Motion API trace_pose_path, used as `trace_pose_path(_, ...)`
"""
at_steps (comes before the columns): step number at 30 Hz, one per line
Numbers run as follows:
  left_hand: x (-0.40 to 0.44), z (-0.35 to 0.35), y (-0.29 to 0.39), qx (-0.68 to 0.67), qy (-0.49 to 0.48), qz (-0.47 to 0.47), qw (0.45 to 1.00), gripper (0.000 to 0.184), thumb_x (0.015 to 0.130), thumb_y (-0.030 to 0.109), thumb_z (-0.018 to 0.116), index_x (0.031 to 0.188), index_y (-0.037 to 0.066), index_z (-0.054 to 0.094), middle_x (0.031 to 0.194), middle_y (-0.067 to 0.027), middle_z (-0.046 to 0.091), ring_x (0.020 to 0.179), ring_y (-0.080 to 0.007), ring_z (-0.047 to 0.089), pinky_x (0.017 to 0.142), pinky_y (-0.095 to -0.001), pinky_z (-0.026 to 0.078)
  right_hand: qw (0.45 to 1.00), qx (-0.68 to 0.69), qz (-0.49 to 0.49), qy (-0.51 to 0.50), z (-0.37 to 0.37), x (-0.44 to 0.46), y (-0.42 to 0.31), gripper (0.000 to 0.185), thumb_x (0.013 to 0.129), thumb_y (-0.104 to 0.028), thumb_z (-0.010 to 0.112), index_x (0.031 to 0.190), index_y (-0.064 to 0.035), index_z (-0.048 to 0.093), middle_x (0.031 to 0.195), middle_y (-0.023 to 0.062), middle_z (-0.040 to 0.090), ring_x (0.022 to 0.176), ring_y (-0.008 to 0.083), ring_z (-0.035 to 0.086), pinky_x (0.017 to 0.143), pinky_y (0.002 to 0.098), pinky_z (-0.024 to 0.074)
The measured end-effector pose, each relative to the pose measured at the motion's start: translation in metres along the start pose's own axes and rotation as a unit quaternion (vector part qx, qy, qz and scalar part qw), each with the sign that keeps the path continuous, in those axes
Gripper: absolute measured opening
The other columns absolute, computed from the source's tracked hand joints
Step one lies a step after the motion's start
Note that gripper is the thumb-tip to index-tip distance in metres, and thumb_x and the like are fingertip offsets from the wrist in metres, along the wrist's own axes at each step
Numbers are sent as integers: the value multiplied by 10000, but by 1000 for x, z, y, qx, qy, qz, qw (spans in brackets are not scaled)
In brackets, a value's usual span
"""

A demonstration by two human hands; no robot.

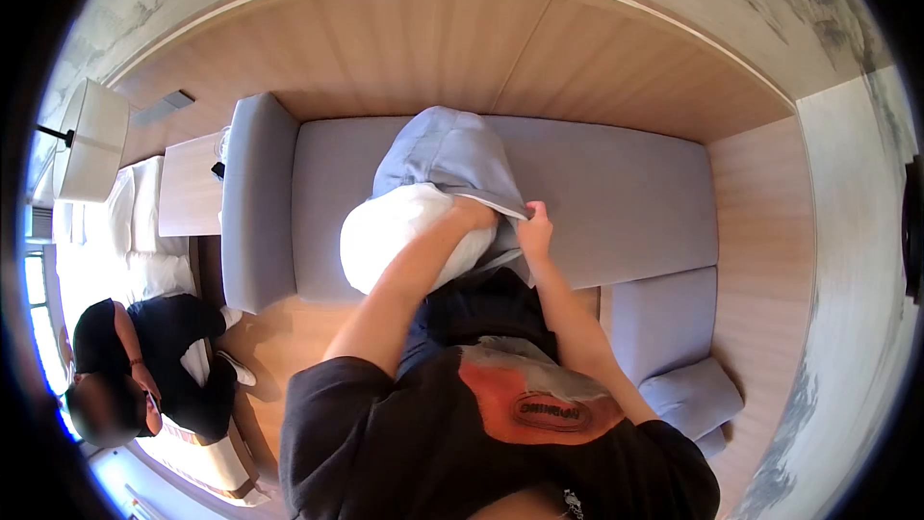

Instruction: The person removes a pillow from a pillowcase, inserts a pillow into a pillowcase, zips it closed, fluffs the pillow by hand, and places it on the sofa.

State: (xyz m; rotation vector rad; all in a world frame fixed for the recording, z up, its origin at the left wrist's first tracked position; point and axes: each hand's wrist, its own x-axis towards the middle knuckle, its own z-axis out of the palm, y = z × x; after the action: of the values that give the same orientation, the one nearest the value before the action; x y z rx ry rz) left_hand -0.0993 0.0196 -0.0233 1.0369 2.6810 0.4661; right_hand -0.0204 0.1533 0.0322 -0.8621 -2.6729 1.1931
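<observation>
Sofa (616, 197) in grey fills the middle of my head view, with a seated person (168, 361) off to the left. On its seat I see the grey cushion cover (443, 149), and against the cover's opening, a plump white pillow (385, 236). My right hand (535, 228) is closed, pinching the cover's edge; my left hand (476, 215) reaches to the opening beside the pillow, its fingers hidden, so I can't tell its grip.

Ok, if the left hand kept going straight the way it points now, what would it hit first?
Probably the grey cover; its open edge is right by the left hand. Depth there is unclear.
</observation>
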Motion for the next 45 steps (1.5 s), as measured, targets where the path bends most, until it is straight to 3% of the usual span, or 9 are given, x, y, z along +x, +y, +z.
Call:
trace_pose_path(2, -8, -30, 12, -82, -187, 251, 946, 461, 819, 407, 494, 1137, 81, 565, 1164, -134, 556, 1062, -289, 534, 881, -392, 424, 999, -19, 34, 3, 2, 0, 5, 305, 730, -94, 519, 1034, -75, 516, 836, 242, 606, 828, 414, 579, 728, 453, 443)
trace_pose_path(16, -174, -126, -109, -318, -154, -259, 899, 705, 849, 553, 426, 1314, 27, 368, 1326, -175, 405, 1235, -277, 374, 1033, -342, 264, 986, 10, 156, -56, 37, -21, 27, 400, 741, -164, 478, 1103, 1, 518, 1042, 253, 580, 1011, 402, 537, 866, 409, 421)
trace_pose_path(20, -194, -131, -76, -453, -170, -183, 856, 836, 789, 573, 518, 1346, -2, 280, 1349, -190, 358, 1262, -281, 332, 1048, -353, 236, 975, 0, 158, -157, 45, -31, 40, 440, 697, -255, 569, 1051, 6, 582, 1029, 223, 602, 983, 349, 569, 829, 378, 438)
trace_pose_path(27, -171, -95, -52, -237, -350, -128, 897, 1089, 614, 708, 575, 1368, 6, 222, 1392, -202, 274, 1283, -309, 285, 1050, -339, 234, 884, -57, -18, -463, 30, -74, 29, 558, 618, -340, 676, 1024, 37, 607, 1037, 243, 598, 972, 348, 577, 827, 357, 448)
trace_pose_path(31, -159, -100, -29, -111, -364, -62, 923, 798, 579, 587, 625, 1074, -39, 587, 1085, -247, 570, 1021, -323, 550, 900, -367, 403, 939, -52, -46, -337, 48, -74, 35, 414, 676, -249, 674, 951, 56, 620, 865, 167, 645, 806, 253, 631, 658, 354, 498)
trace_pose_path(36, -154, -85, -31, -206, -60, -214, 953, 588, 577, 442, 648, 858, -75, 646, 856, -247, 632, 811, -327, 630, 736, -370, 492, 971, 82, -9, -223, 13, -65, -1, 308, 746, -224, 612, 889, 49, 618, 810, 227, 631, 775, 313, 632, 681, 389, 471)
trace_pose_path(40, -130, -91, -69, -566, 143, -205, 786, 477, 699, 344, 610, 910, -84, 621, 852, -180, 652, 750, -256, 646, 666, -332, 508, 987, 140, -53, -61, -21, -40, -48, 302, 786, -272, 569, 899, 4, 621, 824, 209, 631, 771, 340, 617, 678, 405, 454)
trace_pose_path(44, -119, -128, 10, -833, 199, -243, 455, 379, 820, 258, 508, 1010, -61, 587, 885, -162, 639, 782, -250, 637, 702, -332, 505, 988, 29, -119, 89, -31, -10, -67, 269, 804, -259, 536, 821, -3, 615, 801, 204, 621, 768, 378, 592, 680, 425, 451)
trace_pose_path(45, -116, -126, 29, -792, 228, -285, 490, 383, 822, 265, 512, 1016, -57, 586, 895, -163, 638, 794, -250, 635, 705, -328, 503, 987, 13, -125, 95, -27, -1, -59, 265, 804, -259, 533, 815, -7, 615, 801, 201, 620, 767, 382, 588, 682, 427, 452)
